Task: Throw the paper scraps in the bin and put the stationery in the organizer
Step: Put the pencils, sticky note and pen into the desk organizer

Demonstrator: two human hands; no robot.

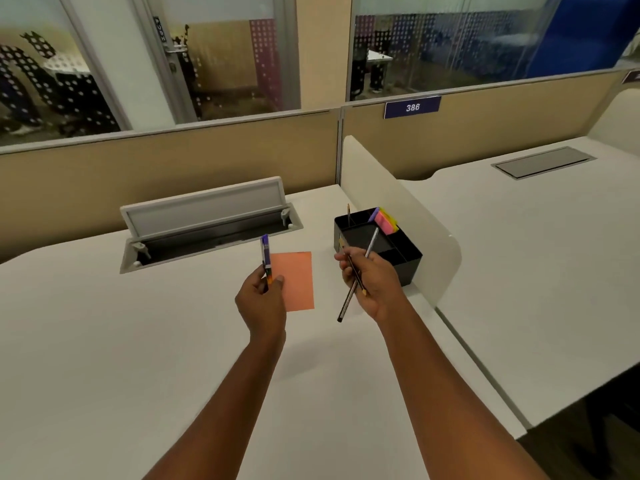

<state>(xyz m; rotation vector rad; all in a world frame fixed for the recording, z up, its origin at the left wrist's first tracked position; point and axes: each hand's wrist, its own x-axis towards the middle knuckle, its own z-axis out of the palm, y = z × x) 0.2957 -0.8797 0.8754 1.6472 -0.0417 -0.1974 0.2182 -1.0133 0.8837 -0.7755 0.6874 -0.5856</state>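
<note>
My left hand (262,299) holds a purple pen (265,254) upright above the white desk (138,341). Just to its right an orange paper sheet (298,282) lies flat on the desk, partly covered by my thumb. My right hand (370,282) grips a silver pen (358,275) and a dark pencil (351,263) together, crossed, just in front of the black organizer (408,261). The organizer stands at the desk's right side and holds a pencil (348,213) and colourful sticky notes (384,220). No bin is in view.
An open grey cable hatch (207,223) is set into the desk behind my left hand. A cream divider panel (415,216) stands right of the organizer, with a neighbouring desk (536,254) beyond. Beige partition walls (173,161) close the back.
</note>
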